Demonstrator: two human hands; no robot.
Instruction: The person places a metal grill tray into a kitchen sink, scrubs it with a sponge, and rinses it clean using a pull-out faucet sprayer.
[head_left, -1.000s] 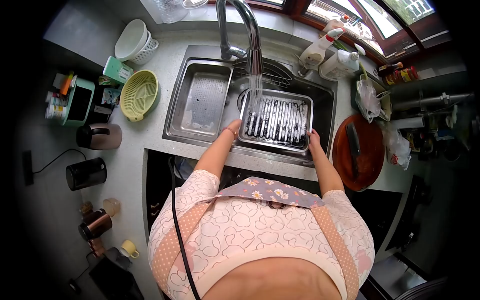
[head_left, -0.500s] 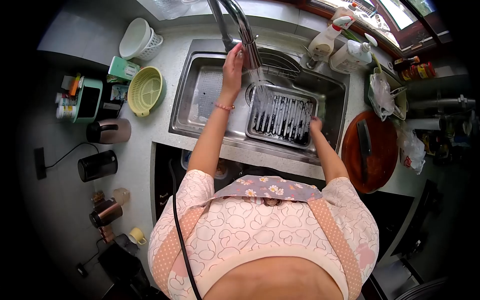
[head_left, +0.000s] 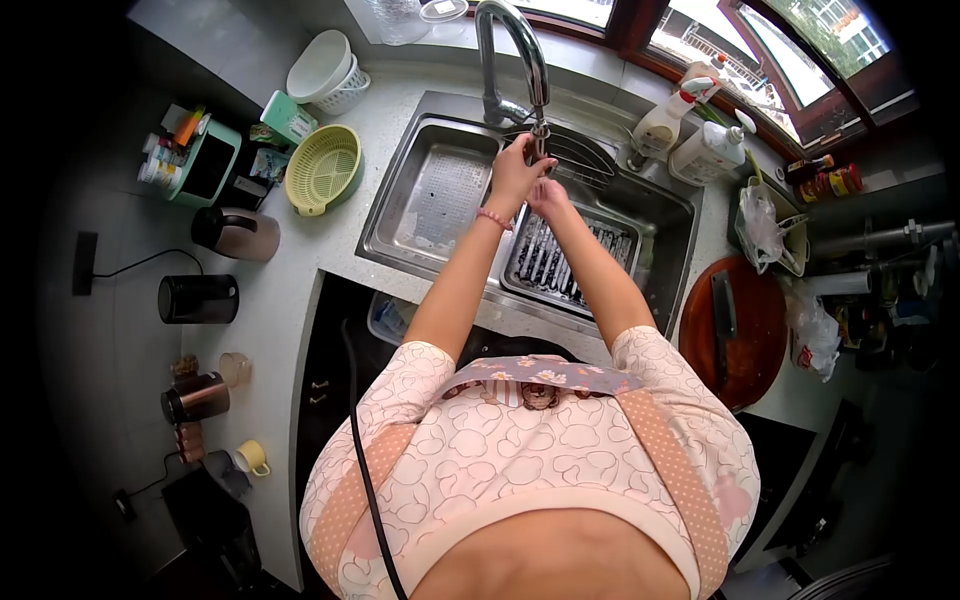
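Note:
My left hand [head_left: 514, 172] is raised just under the end of the chrome faucet [head_left: 538, 75], its fingers closed around the faucet's spray head, most of which they hide. Close below it, my right hand [head_left: 546, 197] has its fingers curled in; what they hold, if anything, is hidden. Beneath my right forearm, a ridged metal tray [head_left: 545, 265] with dark patches and whitish streaks lies in the right basin of the steel sink [head_left: 440, 262]. No stream of water is visible now.
A wire rack [head_left: 580, 160] stands behind the tray. Left of the sink sits a yellow-green colander [head_left: 325, 170]. A spray bottle [head_left: 660, 120] and a pump bottle [head_left: 707, 153] stand behind at right. A knife [head_left: 724, 305] lies on the round wooden board [head_left: 750, 345].
My right hand has let go of the tray's right edge and moved up beside my left hand at the faucet. The visible water stream is gone. The view has shifted slightly.

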